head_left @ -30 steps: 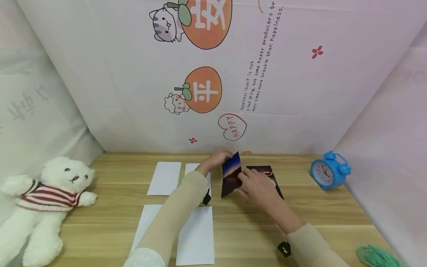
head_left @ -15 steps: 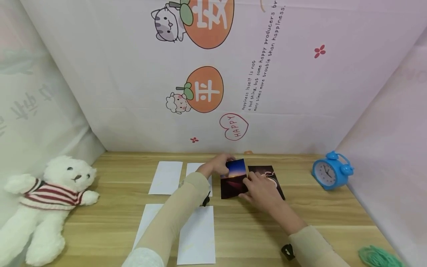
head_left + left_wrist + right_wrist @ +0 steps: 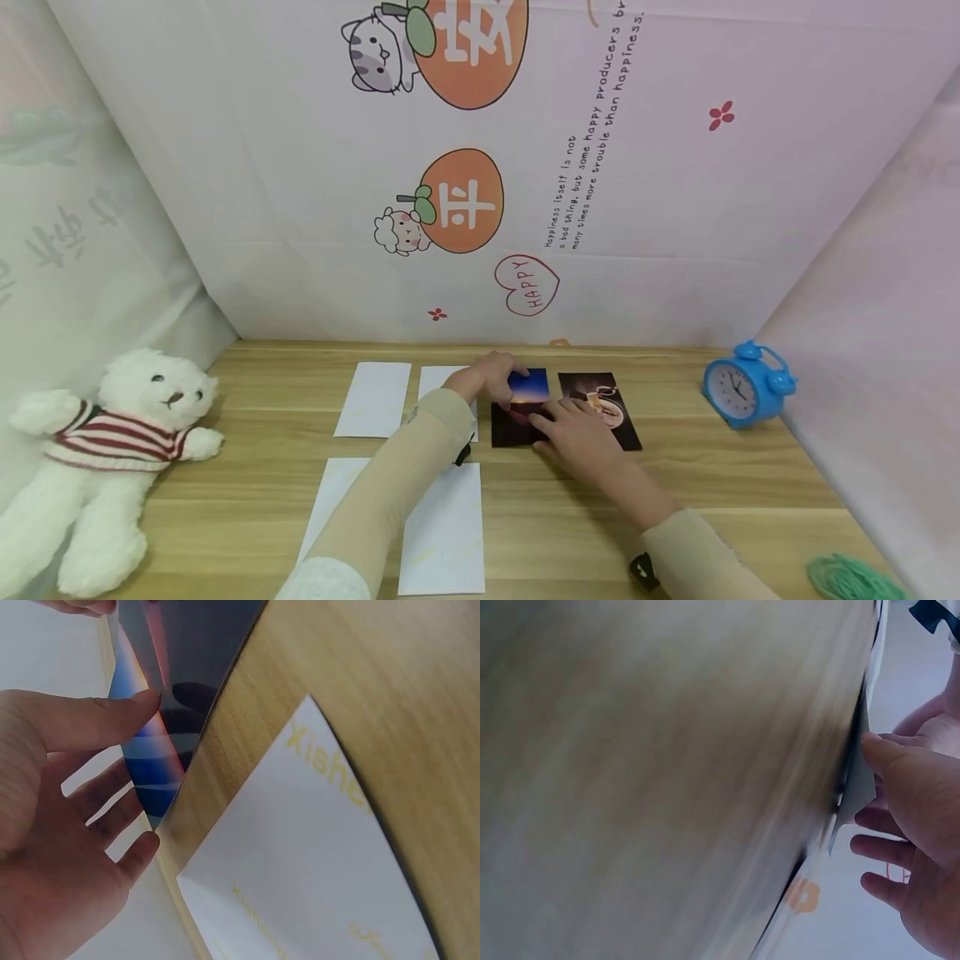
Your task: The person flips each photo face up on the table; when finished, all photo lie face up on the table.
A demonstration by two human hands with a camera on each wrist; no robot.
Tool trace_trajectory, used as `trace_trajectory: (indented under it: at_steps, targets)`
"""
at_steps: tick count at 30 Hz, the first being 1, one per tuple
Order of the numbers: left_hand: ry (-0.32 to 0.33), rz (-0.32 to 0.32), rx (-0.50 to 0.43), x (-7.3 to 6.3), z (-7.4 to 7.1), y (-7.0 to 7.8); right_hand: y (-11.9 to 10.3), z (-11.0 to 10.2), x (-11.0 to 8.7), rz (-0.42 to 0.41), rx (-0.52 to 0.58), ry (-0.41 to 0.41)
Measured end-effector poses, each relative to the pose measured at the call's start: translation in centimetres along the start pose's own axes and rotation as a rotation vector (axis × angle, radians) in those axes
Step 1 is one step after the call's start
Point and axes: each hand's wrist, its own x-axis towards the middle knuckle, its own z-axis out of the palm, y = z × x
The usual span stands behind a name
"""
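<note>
A glossy photo [image 3: 531,386] with a blue sunset sky and a dark lower half lies low over the tabletop. My left hand [image 3: 491,379] pinches its left side; in the left wrist view the thumb [image 3: 112,716] is on the picture face and the fingers pass behind the edge. At the photo's right side my right hand [image 3: 583,435] holds it with thumb and index finger, the other fingers loosely bent in the right wrist view. A second dark photo [image 3: 615,414], showing a pale round design, lies just right, partly covered by the right hand.
Several white sheets, face down with faint yellow print, lie at left, among them a front sheet [image 3: 444,525] and a back sheet [image 3: 373,398]. A white teddy bear [image 3: 112,467], a blue alarm clock [image 3: 742,385] and green string [image 3: 851,577] sit around the wooden table [image 3: 555,525].
The sunset photo was tilted up on edge; both hands have lowered and turned it so that it now lies nearly flat beside the second photo.
</note>
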Motion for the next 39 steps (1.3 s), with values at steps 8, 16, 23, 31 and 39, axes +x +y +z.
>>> trace_trajectory:
  at_steps: [8, 16, 23, 31, 39]
  targets:
    - [-0.018, -0.027, 0.066, 0.05, 0.37, -0.03, -0.33, 0.19, -0.08, -0.058, 0.018, -0.037]
    - [-0.032, -0.041, 0.073, 0.13, 0.51, -0.03, -0.62, -0.01, 0.06, -0.052, 0.022, -0.080]
    - [-0.038, -0.045, 0.053, 0.18, 0.66, -0.05, -0.67, 0.39, 0.09, -0.040, 0.036, -0.076]
    - [-0.043, -0.051, 0.062, 0.11, 0.48, 0.03, -0.93, -0.08, 0.11, -0.024, 0.101, -0.095]
    - [-0.032, -0.043, 0.031, -0.50, -0.15, -0.08, -1.00, -0.39, 0.18, -0.018, 0.121, -0.111]
